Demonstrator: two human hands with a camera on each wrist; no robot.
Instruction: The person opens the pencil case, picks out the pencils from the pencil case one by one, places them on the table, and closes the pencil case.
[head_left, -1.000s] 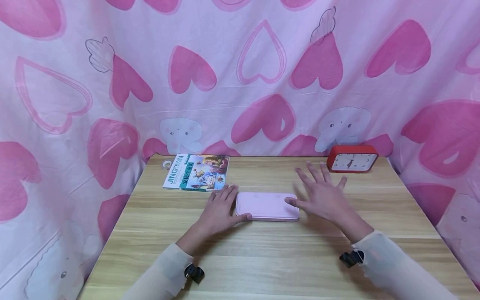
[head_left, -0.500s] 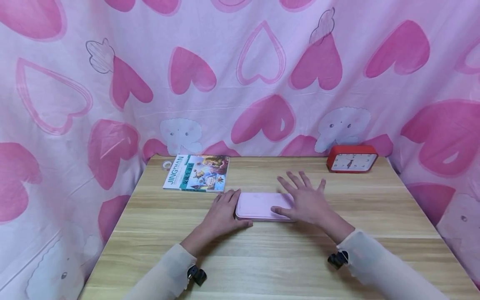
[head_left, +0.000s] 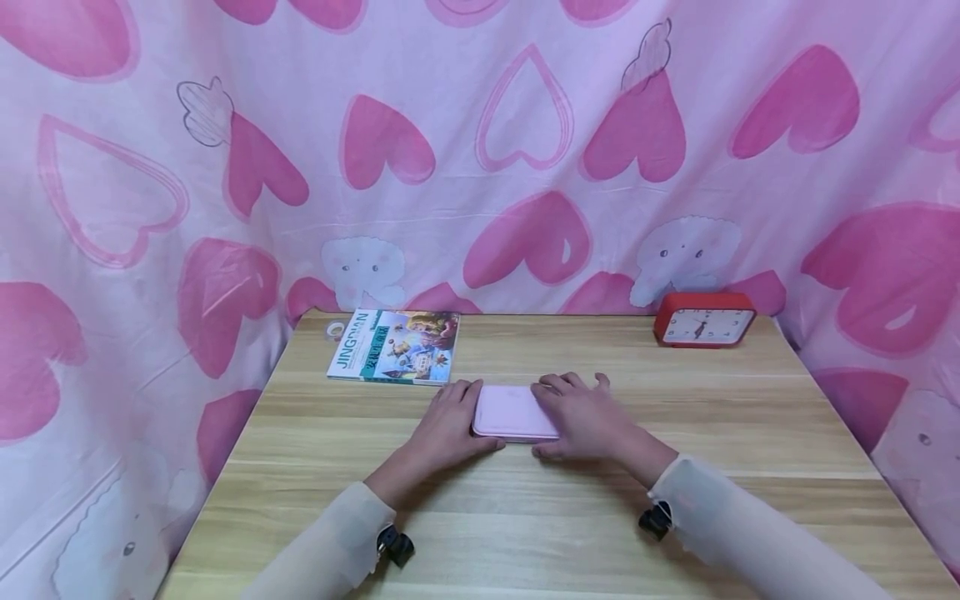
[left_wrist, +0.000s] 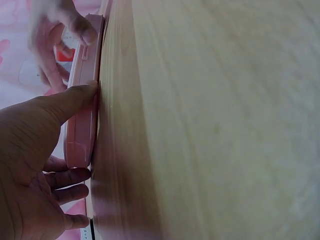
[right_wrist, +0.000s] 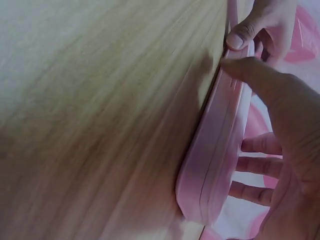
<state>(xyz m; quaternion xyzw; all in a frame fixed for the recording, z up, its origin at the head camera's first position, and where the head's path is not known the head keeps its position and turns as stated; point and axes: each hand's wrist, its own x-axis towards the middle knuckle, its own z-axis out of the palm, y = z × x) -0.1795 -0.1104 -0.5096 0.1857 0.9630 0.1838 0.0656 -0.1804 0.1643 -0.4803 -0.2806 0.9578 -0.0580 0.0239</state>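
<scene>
A flat pink case (head_left: 513,412) with rounded corners and a seam along its side lies on the table between both hands. My left hand (head_left: 447,425) grips its left end, thumb at the near side and fingers round the end. Across the right end lies my right hand (head_left: 588,421), hiding that part in the head view. In the right wrist view, the right thumb (right_wrist: 250,70) touches the case's near side (right_wrist: 212,145) while the other fingers sit along the far side. The left wrist view shows the left thumb (left_wrist: 77,97) against the same near side.
A wooden table (head_left: 480,517) carries everything. Behind the left hand lies a picture book (head_left: 397,346), beside a small roll of tape (head_left: 334,331). A red clock (head_left: 705,319) stands at the back right. A pink heart-patterned curtain (head_left: 450,225) surrounds the back and sides.
My right hand has moved left and down onto the case, its spread fingers now bent round it. The left hand has shifted slightly right, closer against the left end.
</scene>
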